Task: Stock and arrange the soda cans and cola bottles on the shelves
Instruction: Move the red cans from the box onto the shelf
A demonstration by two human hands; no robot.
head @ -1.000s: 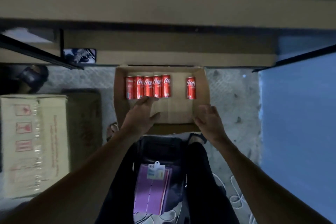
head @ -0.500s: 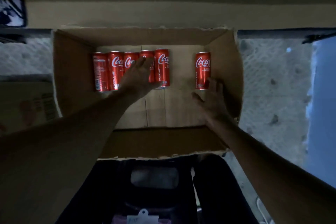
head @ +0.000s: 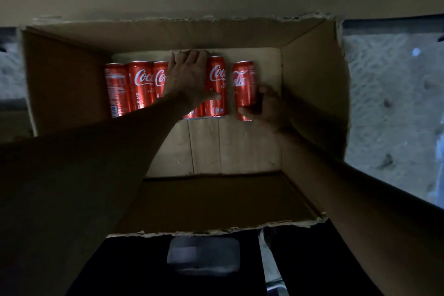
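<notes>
Several red cola cans lie side by side on the bottom of an open cardboard box (head: 312,94). My left hand (head: 189,77) lies over one can in the row, fingers reaching past its top and thumb against the neighbouring can (head: 216,86); that covered can is mostly hidden. Three more cans (head: 139,86) lie to the left of the hand. My right hand (head: 266,106) grips the rightmost can (head: 243,86) near its lower end, thumb across its front. This can is close beside the row.
The box has torn upper edges and stands on a rough pale floor (head: 389,103). A beige shelf front (head: 216,0) runs across above the box. My dark trouser legs (head: 312,259) are below the near box wall.
The view has come closer to the box. My left hand slid further over the row of cans. My right hand took hold of the single can, which now lies nearer the row.
</notes>
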